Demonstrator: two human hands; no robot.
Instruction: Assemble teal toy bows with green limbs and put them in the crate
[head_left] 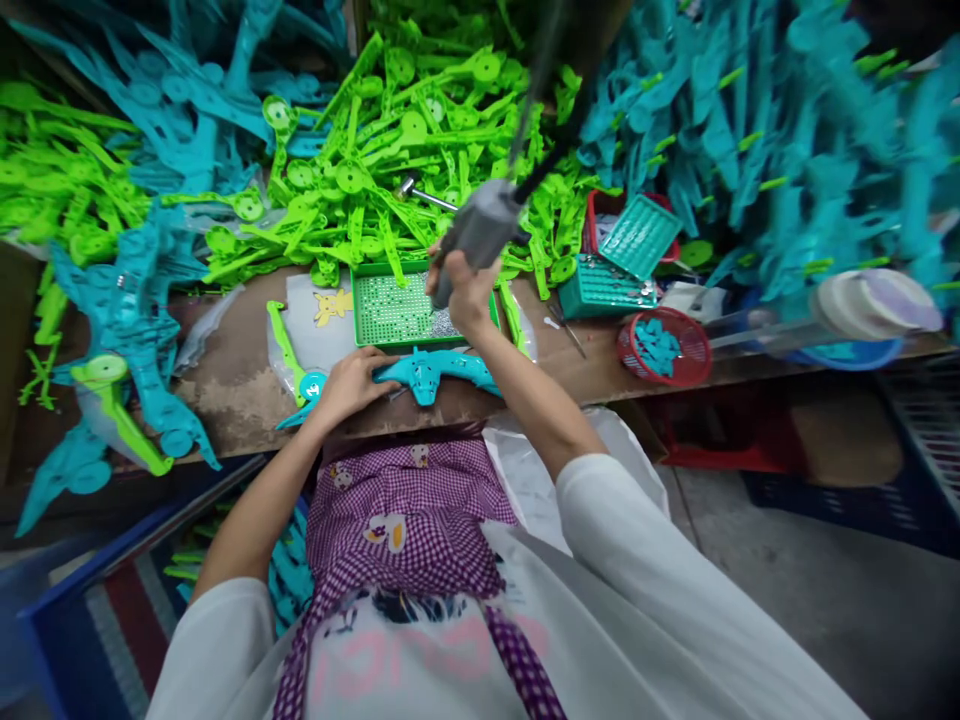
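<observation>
My right hand (472, 295) is wrapped round a grey power screwdriver (486, 222), whose dark cord runs upward. It is raised over the right side of a green perforated tray (355, 318) with small metal screws in it. The tool's tip is hard to make out. Flat on the bench's front edge lies a blue plastic part (425, 378) with curved arms. My left hand (352, 385) grips its left end, fingers bent over it. Beside that hand are a lime-green plastic piece (282, 340) and a round blue piece (312, 385) with a white mark.
Lime-green parts (352, 180) are heaped behind the tray, with a hammer (427, 194) among them. Blue parts pile up at left (142, 320) and right (810, 150). A teal box (600, 290) and a red basket (664, 348) of small blue pieces stand right on the wooden bench (240, 390).
</observation>
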